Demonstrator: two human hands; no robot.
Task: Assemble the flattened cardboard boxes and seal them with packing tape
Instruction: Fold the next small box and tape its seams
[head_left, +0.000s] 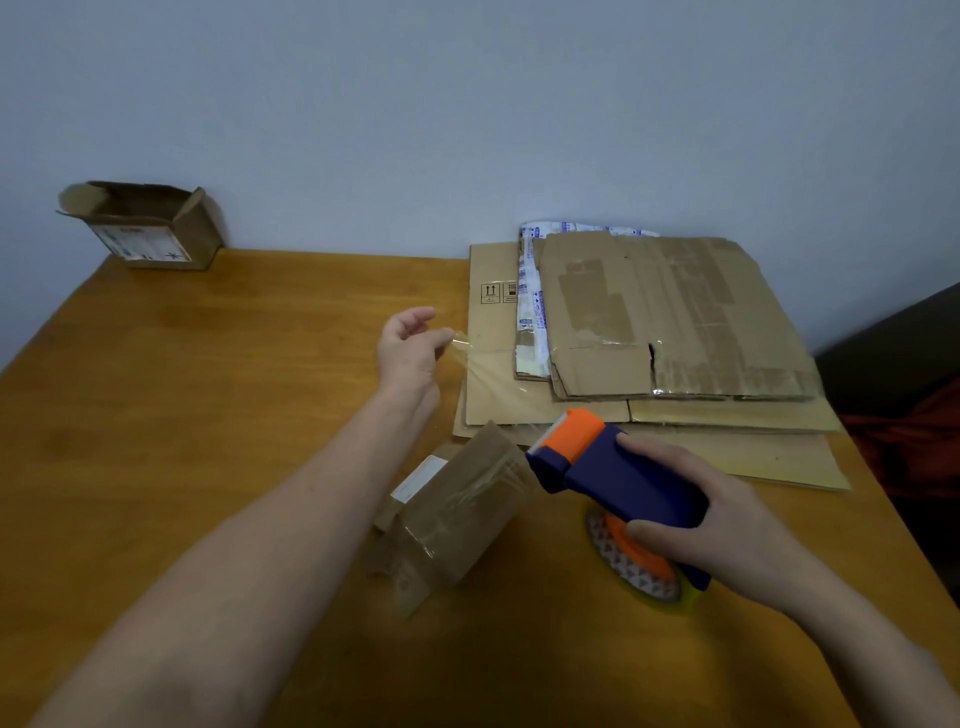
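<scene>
So we've got the small box (457, 509) sitting near the middle of the table (208, 389), between our arms, tilted and a bit blurry, with shiny tape over its top. A clear strip of tape (488, 384) runs from the blue and orange tape dispenser (618, 478) up to our left hand (410, 348), which pinches the loose end. Our right hand (717, 514) is wrapped around the dispenser body, just above the tape roll (639, 566).

Behind that, a stack of flattened boxes (675, 322) lies against the plain pale wall (467, 104). The bottom sheet has an up-arrows symbol (491, 292); one piece has white tape with blue print, too small to read. An open box (150, 228) stands at the far left corner, its label unreadable. Same for the white label on the small box. Something dark (893, 353) is cut off at the right edge.
</scene>
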